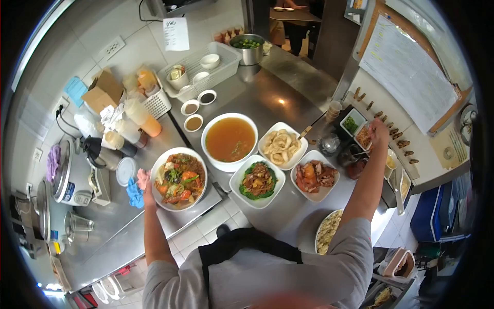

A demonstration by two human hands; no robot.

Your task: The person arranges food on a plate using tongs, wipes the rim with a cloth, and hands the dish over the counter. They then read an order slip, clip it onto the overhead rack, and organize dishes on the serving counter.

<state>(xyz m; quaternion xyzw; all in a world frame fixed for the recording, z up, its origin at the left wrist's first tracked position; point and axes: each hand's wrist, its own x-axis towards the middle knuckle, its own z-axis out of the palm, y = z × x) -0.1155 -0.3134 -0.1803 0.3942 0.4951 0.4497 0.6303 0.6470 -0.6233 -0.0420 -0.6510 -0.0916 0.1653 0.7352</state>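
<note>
My left hand [148, 194] is closed on a pink cloth [143, 177], beside the left rim of a large white bowl [181, 180] of mixed vegetables and meat. A blue cloth [135, 194] lies against that hand. My right hand [380, 132] reaches over a small container of brown crispy bits [363, 138], its fingers drawn together; what they hold is hidden. Beside that container is a tub of chopped green herbs [352, 123]. Nearer me stand a bowl of brown soup [231, 138], a dish of pale rings [281, 146], a dish of meat over greens [257, 180] and a dish of sliced roast meat [315, 176].
Sauce bottles [141, 117] and a steel thermos jug [100, 152] stand at left. Three small sauce cups sit behind the soup, near a plastic basket [222, 54] and a steel pot of greens [247, 50]. A noodle-like dish [327, 232] lies below my right arm.
</note>
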